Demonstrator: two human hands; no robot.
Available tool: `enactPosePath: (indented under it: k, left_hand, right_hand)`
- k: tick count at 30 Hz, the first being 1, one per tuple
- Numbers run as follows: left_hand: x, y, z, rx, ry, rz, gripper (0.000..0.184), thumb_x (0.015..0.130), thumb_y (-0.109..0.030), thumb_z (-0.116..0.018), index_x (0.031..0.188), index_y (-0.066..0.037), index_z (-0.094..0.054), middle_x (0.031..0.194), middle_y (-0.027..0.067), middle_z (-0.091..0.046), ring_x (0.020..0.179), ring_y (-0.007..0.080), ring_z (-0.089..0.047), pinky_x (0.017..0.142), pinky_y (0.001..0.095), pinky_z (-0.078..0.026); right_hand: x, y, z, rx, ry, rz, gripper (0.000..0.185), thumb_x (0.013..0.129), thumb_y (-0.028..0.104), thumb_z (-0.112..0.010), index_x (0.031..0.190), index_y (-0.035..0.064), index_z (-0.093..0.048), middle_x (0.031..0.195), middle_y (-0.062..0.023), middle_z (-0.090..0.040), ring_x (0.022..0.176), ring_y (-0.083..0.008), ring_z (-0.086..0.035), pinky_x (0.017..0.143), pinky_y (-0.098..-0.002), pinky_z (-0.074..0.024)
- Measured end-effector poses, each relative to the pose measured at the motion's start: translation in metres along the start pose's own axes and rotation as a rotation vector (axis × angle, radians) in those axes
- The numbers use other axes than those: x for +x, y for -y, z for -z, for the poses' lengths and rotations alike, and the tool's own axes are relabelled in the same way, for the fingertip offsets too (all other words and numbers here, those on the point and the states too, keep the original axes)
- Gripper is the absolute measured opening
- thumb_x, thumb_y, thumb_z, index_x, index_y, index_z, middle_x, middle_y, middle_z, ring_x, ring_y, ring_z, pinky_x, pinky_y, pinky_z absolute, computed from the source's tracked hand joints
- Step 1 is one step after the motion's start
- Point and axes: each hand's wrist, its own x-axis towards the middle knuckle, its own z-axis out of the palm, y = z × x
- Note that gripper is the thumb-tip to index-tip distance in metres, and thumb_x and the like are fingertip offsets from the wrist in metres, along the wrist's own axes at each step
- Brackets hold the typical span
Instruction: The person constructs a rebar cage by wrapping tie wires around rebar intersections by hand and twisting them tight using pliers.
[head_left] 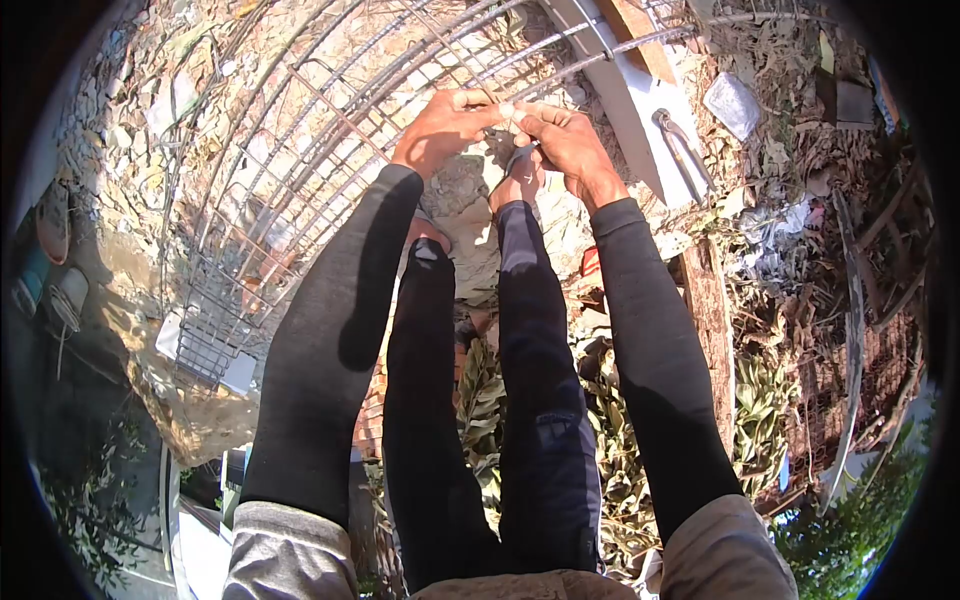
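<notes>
Both of my hands meet in front of me, above my feet, with their fingertips almost touching. My left hand [447, 128] has its thumb and fingers pinched together; a small pale spot shows between the fingertips, too small to name. My right hand [570, 146] is pinched from the other side, its fingers curled. Behind the hands and to their left lies a cage of steel bars [300, 150]. A pair of pincers [684, 150] lies to the right on a pale board [640, 135].
Dry leaves [625, 460] cover the ground below and to the right. A wooden plank [708, 330] runs alongside my right arm. A white crumpled piece [733, 106] lies at the upper right. Footwear [68, 298] sits at the far left. Wire mesh [205, 350] stands near my left arm.
</notes>
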Motion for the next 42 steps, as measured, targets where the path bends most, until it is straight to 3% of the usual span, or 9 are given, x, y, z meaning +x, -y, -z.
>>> enactPosePath:
  k: [6,9,17,20,27,31,39,40,42]
  left_hand:
    - [-0.003,0.000,-0.011,-0.125,-0.096,-0.207,0.042,0.093,-0.037,-0.080,0.122,-0.007,-0.077,0.094,-0.0013,-0.074,0.079,0.0079,-0.064,0.070,0.0240,-0.052]
    - [-0.008,-0.006,-0.008,-0.088,-0.108,-0.023,0.041,0.092,-0.034,-0.082,0.122,-0.006,-0.077,0.092,-0.0006,-0.075,0.080,0.0088,-0.067,0.071,0.0248,-0.054]
    - [-0.009,0.002,-0.020,0.044,-0.329,-0.089,0.030,0.088,-0.027,-0.085,0.101,0.000,-0.081,0.070,0.0037,-0.070,0.063,0.0093,-0.059,0.057,0.0270,-0.045]
    - [-0.009,0.002,-0.020,0.044,-0.339,-0.057,0.030,0.087,-0.029,-0.085,0.099,-0.002,-0.081,0.071,0.0025,-0.070,0.065,0.0097,-0.059,0.059,0.0283,-0.046]
    - [-0.009,0.004,-0.028,0.173,-0.440,-0.127,0.025,0.086,-0.024,-0.084,0.098,-0.003,-0.080,0.095,0.0031,-0.070,0.081,0.0144,-0.063,0.071,0.0312,-0.050]
    - [-0.005,0.018,-0.044,0.340,-0.601,-0.207,0.020,0.085,-0.018,-0.081,0.096,-0.002,-0.077,0.108,0.0069,-0.070,0.096,0.0190,-0.065,0.083,0.0346,-0.051]
    - [0.000,0.014,-0.037,0.346,-0.473,-0.024,0.031,0.087,-0.029,-0.077,0.101,-0.002,-0.071,0.087,0.0144,-0.071,0.082,0.0255,-0.070,0.078,0.0355,-0.055]
    - [0.000,0.006,-0.035,0.406,-0.422,0.033,0.031,0.087,-0.029,-0.076,0.100,-0.002,-0.071,0.087,0.0152,-0.071,0.082,0.0262,-0.070,0.078,0.0360,-0.055]
    - [-0.008,0.005,-0.043,0.458,-0.490,-0.050,0.031,0.089,-0.031,-0.075,0.098,-0.002,-0.073,0.082,0.0169,-0.070,0.077,0.0283,-0.068,0.074,0.0391,-0.054]
  right_hand:
    - [0.005,0.032,0.008,-0.441,0.137,0.030,0.026,0.099,0.029,-0.067,0.083,0.0089,-0.069,0.066,0.0035,-0.059,0.052,-0.0055,-0.047,0.048,-0.0270,-0.0369]
    - [-0.003,0.045,0.009,-0.536,0.126,0.006,0.027,0.099,0.028,-0.067,0.079,0.0090,-0.066,0.065,0.0035,-0.057,0.052,-0.0060,-0.045,0.048,-0.0287,-0.0357]
    - [-0.052,-0.045,-0.025,-0.394,-0.526,0.557,0.026,0.095,0.013,-0.067,0.119,0.0094,-0.077,0.084,-0.0139,-0.074,0.069,-0.0258,-0.069,0.068,-0.0345,-0.0548]
    - [-0.076,-0.082,-0.041,-0.259,-0.434,0.477,0.031,0.103,0.014,-0.066,0.131,0.0044,-0.072,0.082,-0.0013,-0.071,0.068,-0.0046,-0.059,0.062,-0.0241,-0.0499]
    - [0.022,-0.136,-0.093,0.070,-0.173,0.496,0.021,0.104,0.003,-0.056,0.116,0.0014,-0.074,0.090,-0.0001,-0.067,0.075,-0.0049,-0.055,0.064,-0.0262,-0.0486]
    - [0.053,-0.112,-0.084,-0.369,-0.178,0.532,0.021,0.094,0.016,-0.067,0.105,-0.0016,-0.070,0.092,-0.0235,-0.072,0.088,-0.0394,-0.072,0.076,-0.0421,-0.0544]
    - [0.056,-0.142,-0.089,0.106,-0.049,0.542,0.041,0.096,0.025,-0.070,0.130,0.0033,-0.064,0.110,-0.0154,-0.074,0.098,-0.0263,-0.072,0.083,-0.0389,-0.0545]
    - [0.055,-0.144,-0.085,0.031,-0.043,0.414,0.039,0.096,0.024,-0.073,0.126,0.0009,-0.066,0.118,-0.0117,-0.072,0.110,-0.0156,-0.067,0.090,-0.0318,-0.0532]
    - [0.063,-0.148,-0.082,-0.235,-0.013,0.394,0.041,0.097,0.024,-0.071,0.130,0.0004,-0.064,0.120,-0.0099,-0.071,0.111,-0.0176,-0.066,0.093,-0.0332,-0.0526]
